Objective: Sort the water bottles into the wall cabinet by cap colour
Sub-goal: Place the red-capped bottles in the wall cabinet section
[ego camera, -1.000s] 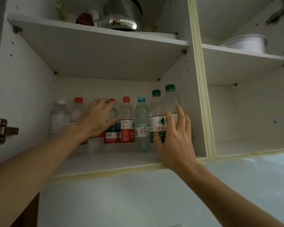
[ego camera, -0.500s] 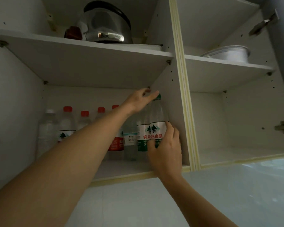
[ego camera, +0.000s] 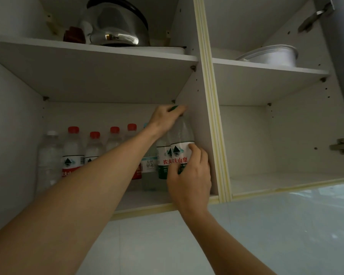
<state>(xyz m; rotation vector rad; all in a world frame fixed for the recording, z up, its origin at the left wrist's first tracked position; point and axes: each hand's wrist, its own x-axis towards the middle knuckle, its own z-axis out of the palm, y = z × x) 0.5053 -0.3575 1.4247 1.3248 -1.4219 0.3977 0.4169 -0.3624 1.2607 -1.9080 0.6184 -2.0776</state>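
- Since half a second ago the left hand (ego camera: 167,118) has closed down over the green cap (ego camera: 174,108) it was only reaching for, and the view has tipped up a little; the right hand (ego camera: 189,175) stays low on the same bottle.
- Nearest, the right hand's fingers curl round the label of the front green-capped bottle (ego camera: 182,141), which stands on the lower left shelf (ego camera: 139,199) of the cabinet, hard against the middle divider (ego camera: 199,116).
- Above it, the left hand grips that bottle's cap from the top, fingers wrapped round it.
- Just behind stands a second green-labelled bottle (ego camera: 163,161), its cap hidden by the left wrist.
- Further along the row: one blue-capped bottle (ego camera: 149,167), four red-capped bottles (ego camera: 73,149), one white-capped bottle (ego camera: 49,155) at the far left.
- So eight bottles show, already grouped by cap colour; the task looks almost done, with only this last green one being settled. Whether more bottles wait outside the view cannot be told.
- Farthest, on the upper shelves, sit one kettle (ego camera: 117,22) and one white bowl (ego camera: 270,56).
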